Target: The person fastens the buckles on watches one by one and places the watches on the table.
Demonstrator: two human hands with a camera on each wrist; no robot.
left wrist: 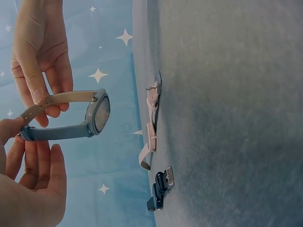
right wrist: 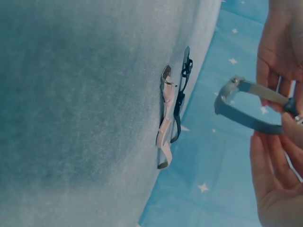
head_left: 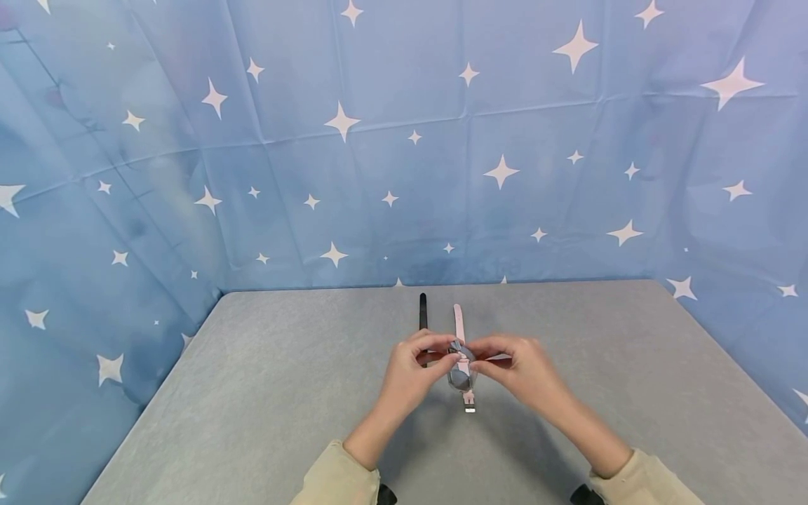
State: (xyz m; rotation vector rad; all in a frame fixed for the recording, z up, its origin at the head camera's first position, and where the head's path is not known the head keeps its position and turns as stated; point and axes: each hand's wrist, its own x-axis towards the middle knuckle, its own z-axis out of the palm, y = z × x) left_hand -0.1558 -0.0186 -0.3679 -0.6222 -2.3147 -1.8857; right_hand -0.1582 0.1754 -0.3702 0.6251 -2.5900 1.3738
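Observation:
A blue-grey wristwatch [head_left: 461, 379] is held up over the table between both hands, its round face hanging toward the person. Its strap [left wrist: 59, 133] bends into a loop, with the ends brought together at the fingers. My left hand [head_left: 409, 366] pinches the strap near its end, thumb against fingers. From the other side, my right hand [head_left: 519, 359] pinches the strap end too; in the right wrist view the buckle end [right wrist: 289, 107] shows between the fingers. Under the watch lies a pink watch [right wrist: 164, 127], and beside it a black watch [right wrist: 179, 104], partly hidden by the left hand in the head view.
A grey table [head_left: 265, 393] spreads beneath the hands, with its far edge just past the two lying watches. Behind and to the sides hangs a blue cloth [head_left: 404, 168] with white stars.

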